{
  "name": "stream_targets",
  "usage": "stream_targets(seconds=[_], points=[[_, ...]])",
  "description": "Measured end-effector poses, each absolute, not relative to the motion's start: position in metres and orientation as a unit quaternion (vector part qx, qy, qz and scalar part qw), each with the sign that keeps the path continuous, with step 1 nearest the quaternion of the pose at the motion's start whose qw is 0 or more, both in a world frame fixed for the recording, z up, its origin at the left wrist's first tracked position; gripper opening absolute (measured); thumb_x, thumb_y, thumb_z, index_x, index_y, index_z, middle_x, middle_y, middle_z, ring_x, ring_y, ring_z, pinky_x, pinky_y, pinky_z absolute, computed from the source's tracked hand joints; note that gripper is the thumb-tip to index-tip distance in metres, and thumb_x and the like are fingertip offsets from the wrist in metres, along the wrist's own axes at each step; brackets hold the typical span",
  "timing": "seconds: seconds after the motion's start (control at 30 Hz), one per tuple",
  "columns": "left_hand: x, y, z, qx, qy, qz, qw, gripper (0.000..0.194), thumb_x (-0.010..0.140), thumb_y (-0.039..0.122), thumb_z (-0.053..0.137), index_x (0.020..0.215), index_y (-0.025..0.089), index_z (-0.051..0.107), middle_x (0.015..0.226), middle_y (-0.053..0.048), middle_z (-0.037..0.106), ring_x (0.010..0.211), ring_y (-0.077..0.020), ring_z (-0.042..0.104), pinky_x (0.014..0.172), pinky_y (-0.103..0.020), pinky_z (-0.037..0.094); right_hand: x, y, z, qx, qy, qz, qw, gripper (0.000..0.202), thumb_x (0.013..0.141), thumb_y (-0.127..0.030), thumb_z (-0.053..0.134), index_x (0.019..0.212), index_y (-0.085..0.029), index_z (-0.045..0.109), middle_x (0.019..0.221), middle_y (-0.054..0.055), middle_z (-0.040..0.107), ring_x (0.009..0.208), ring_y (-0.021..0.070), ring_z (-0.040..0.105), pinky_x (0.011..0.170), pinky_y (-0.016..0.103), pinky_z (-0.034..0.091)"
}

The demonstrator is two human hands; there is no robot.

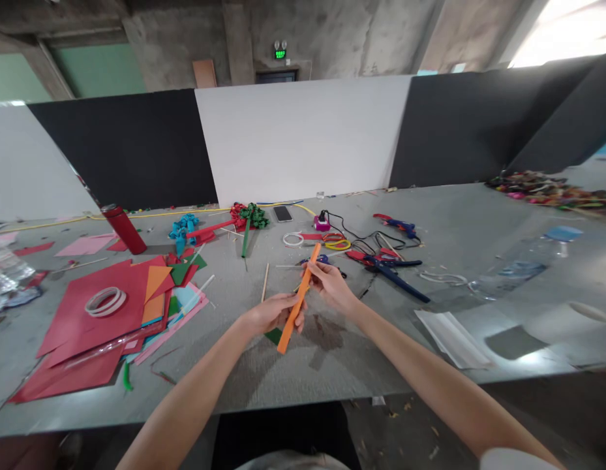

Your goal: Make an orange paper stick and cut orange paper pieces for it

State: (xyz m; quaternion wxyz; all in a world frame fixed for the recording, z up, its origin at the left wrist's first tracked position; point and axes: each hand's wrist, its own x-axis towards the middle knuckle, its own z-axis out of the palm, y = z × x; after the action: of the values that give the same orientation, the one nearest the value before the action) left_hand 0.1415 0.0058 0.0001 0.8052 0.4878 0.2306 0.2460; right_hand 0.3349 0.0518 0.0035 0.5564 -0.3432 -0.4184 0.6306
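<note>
Above the middle of the grey table, both hands hold a long, narrow strip of orange paper (293, 324), tilted with its upper end leaning right. My left hand (277, 313) grips it around the lower half, thumb on top and fingers behind. Near the upper end, my right hand (328, 281) pinches it between thumb and fingers. Just beyond the hands, a glue gun (322, 260) is partly hidden. A thin wooden stick (265, 282) lies on the table past my left hand, and a green paper piece (274, 336) shows beneath it.
Stacked coloured paper (94, 303) bears a tape roll (106, 302) at left. Behind are a red bottle (124, 228), ribbon flowers (254, 216) and a phone (283, 214). Blue-handled pliers (395, 277), cables, a plastic bottle (522, 264) and a paper roll (567, 322) lie right.
</note>
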Motion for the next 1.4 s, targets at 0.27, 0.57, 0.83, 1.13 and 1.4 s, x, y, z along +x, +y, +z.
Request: stream_targets(seconds=[0.27, 0.57, 0.83, 1.13, 1.4], points=[[0.146, 0.001, 0.004, 0.454, 0.236, 0.283, 0.811, 0.033, 0.095, 0.050, 0.054, 0.088, 0.017, 0.052, 0.056, 0.004, 0.048, 0.049, -0.0126, 0.054, 0.057, -0.026, 0.045, 0.322, 0.039, 0.004, -0.346, -0.494, 0.632, 0.486, 0.035, 0.071, -0.049, 0.084, 0.071, -0.017, 0.070, 0.066, 0.001, 0.068, 0.052, 0.0099, 0.054, 0.051, 0.023, 0.041], [0.145, -0.001, 0.004, 0.507, 0.243, 0.218, 0.798, 0.035, 0.095, 0.051, 0.053, 0.083, 0.018, 0.049, 0.053, 0.005, 0.043, 0.049, -0.0129, 0.052, 0.059, -0.027, 0.043, 0.358, 0.069, 0.006, -0.363, -0.408, 0.591, 0.593, 0.033, 0.068, -0.048, 0.086, 0.074, -0.019, 0.071, 0.073, 0.003, 0.072, 0.066, 0.0150, 0.063, 0.053, 0.023, 0.045], [0.146, -0.001, 0.007, 0.483, 0.222, 0.265, 0.805, 0.033, 0.096, 0.048, 0.052, 0.084, 0.017, 0.051, 0.053, 0.006, 0.043, 0.048, -0.0122, 0.050, 0.059, -0.026, 0.045, 0.340, 0.052, 0.009, -0.315, -0.439, 0.642, 0.544, 0.046, 0.073, -0.065, 0.076, 0.082, -0.020, 0.074, 0.075, 0.005, 0.071, 0.066, 0.0155, 0.062, 0.056, 0.024, 0.047], [0.149, 0.002, 0.002, 0.442, 0.227, 0.317, 0.808, 0.036, 0.096, 0.053, 0.050, 0.083, 0.019, 0.050, 0.045, 0.009, 0.035, 0.037, -0.0109, 0.043, 0.048, -0.024, 0.043, 0.314, 0.033, 0.001, -0.326, -0.536, 0.622, 0.469, 0.040, 0.071, -0.057, 0.081, 0.073, -0.018, 0.071, 0.054, -0.002, 0.055, 0.046, 0.0083, 0.038, 0.046, 0.025, 0.028], [0.152, 0.000, -0.002, 0.454, 0.195, 0.264, 0.828, 0.037, 0.094, 0.054, 0.056, 0.081, 0.020, 0.048, 0.043, 0.011, 0.031, 0.034, -0.0103, 0.039, 0.041, -0.022, 0.039, 0.351, 0.060, 0.016, -0.328, -0.445, 0.586, 0.592, 0.035, 0.066, -0.049, 0.087, 0.071, -0.018, 0.073, 0.051, -0.007, 0.037, 0.044, 0.0058, 0.027, 0.041, 0.024, 0.021]])
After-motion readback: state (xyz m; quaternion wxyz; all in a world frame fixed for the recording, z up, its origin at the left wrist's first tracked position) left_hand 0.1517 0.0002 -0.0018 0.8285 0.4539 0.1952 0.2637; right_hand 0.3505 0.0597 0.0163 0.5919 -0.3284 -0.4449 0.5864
